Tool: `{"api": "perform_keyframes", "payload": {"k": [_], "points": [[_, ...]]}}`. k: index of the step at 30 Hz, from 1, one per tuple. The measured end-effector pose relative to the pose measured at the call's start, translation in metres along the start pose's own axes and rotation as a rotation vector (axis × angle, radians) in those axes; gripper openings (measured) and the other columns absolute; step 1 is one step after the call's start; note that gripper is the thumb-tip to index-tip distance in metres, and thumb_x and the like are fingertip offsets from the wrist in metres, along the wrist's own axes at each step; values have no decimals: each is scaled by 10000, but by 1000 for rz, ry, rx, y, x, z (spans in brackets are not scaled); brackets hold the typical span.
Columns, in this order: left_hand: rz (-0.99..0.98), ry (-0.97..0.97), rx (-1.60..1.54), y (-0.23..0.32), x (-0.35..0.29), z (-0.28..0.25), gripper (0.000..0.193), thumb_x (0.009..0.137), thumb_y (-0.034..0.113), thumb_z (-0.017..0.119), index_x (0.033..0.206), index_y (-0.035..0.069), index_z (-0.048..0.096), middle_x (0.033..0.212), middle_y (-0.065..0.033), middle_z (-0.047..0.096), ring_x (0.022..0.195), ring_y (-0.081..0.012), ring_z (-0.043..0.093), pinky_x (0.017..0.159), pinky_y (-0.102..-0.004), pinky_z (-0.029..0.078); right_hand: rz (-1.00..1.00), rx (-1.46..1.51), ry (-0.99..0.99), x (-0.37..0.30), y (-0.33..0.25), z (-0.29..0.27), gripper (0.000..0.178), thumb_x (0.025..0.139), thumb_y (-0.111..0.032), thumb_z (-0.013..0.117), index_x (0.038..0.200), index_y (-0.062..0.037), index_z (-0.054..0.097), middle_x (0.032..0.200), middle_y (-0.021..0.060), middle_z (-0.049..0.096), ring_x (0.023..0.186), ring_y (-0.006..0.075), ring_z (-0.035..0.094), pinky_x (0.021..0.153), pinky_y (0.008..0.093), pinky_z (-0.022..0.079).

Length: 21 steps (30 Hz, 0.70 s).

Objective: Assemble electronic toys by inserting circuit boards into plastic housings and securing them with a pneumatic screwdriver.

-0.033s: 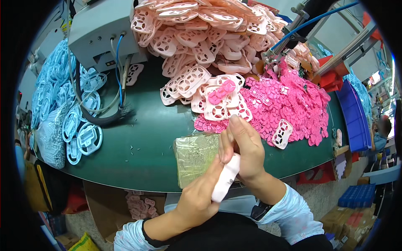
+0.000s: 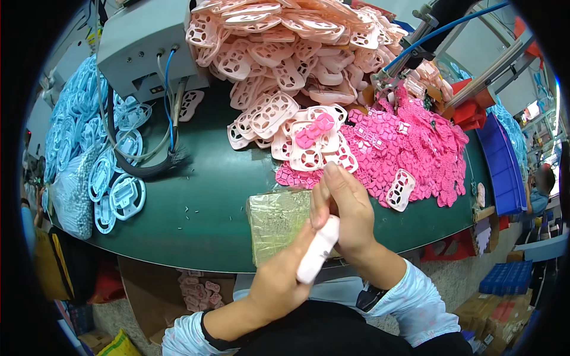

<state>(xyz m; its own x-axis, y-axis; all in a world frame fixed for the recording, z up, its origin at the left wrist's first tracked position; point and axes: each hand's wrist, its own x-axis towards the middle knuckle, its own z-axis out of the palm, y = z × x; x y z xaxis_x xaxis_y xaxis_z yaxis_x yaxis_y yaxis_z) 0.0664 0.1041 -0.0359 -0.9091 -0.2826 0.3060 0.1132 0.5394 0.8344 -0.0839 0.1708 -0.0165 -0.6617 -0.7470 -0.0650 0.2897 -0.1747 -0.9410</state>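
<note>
Over the block's right side, my two hands meet around a pale pink plastic shell (image 2: 318,249), turned edge-on and slanting. My left hand (image 2: 278,280) is closed along its left side. My right hand (image 2: 350,216) is closed at its upper end, with the fingers folded together; what lies between the palms is hidden. Beneath them is a block wrapped in yellowish tape (image 2: 274,222). Just beyond the hands lie pale pink openwork shells (image 2: 309,159), with a bright pink insert (image 2: 314,132) on top.
Bright pink inserts (image 2: 409,148) are heaped at the right, with one pale shell (image 2: 401,190) at their edge. A tall pile of pale pink shells (image 2: 285,41) fills the back. Light blue parts (image 2: 126,196) and a grey machine box (image 2: 145,50) stand left, a blue bin (image 2: 502,166) right.
The pale pink shell has shifted slightly left and tilted a little between my hands. My left hand has moved slightly with it; the surroundings look the same.
</note>
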Motion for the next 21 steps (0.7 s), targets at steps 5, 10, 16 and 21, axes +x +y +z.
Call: {"api": "perform_keyframes", "payload": {"k": [5,10,16,21], "points": [[-813,-40,-1089,9,31,-42,684,938,167,555,1439,8,117,997,-248,639,741,-276,695,588,-307,591,-649,-773,-339,-2,-26,-35,388,880,-259,671,1171,-32,554,1133,105,613,978,211,617,836,264,470],[-955,-334,-1293,-23,30,-50,526,976,293,442,1386,13,268,826,-239,655,443,-224,591,361,-241,443,-741,-975,-511,-30,-21,-34,353,742,-120,781,1056,-16,656,1067,148,665,974,311,658,814,389,538],[-120,-108,240,-20,21,-40,386,859,170,642,1200,7,562,1113,-183,589,1004,-326,578,816,-444,456,-602,-929,-390,-34,12,-60,357,786,-110,748,1101,12,632,985,148,681,884,304,674,778,377,543],[137,-94,208,-31,19,-23,439,746,132,743,1134,-4,589,1072,-148,635,985,-315,619,824,-400,487,-661,-947,-369,-31,20,-60,343,793,-104,740,1097,11,631,991,153,677,863,306,671,755,381,538]]}}
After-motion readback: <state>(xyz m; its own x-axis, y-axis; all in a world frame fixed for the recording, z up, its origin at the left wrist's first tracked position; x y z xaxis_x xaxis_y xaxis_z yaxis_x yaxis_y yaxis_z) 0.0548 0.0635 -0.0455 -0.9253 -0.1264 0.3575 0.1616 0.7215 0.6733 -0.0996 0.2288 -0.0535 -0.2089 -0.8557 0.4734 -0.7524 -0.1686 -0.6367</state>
